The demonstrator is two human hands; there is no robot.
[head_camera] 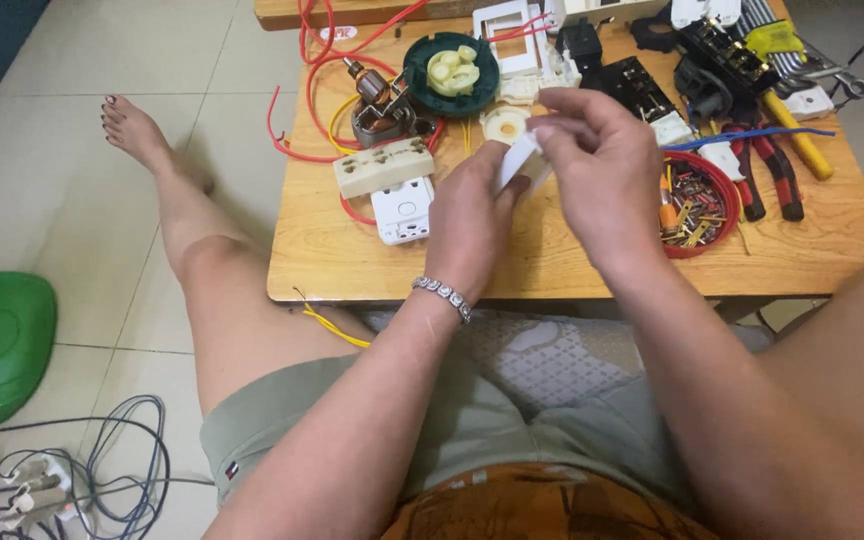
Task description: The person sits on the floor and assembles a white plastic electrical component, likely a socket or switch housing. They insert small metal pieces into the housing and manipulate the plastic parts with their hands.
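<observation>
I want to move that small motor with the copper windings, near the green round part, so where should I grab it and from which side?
Probably grip the motor by its grey metal frame, coming from above and the left: its shaft tilts up-left and red wires crowd around.

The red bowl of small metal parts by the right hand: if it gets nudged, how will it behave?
The red bowl looks shallow and light, so it would probably slide on the smooth wooden table. Its loose contents would likely shift or spill if it tipped.
</observation>
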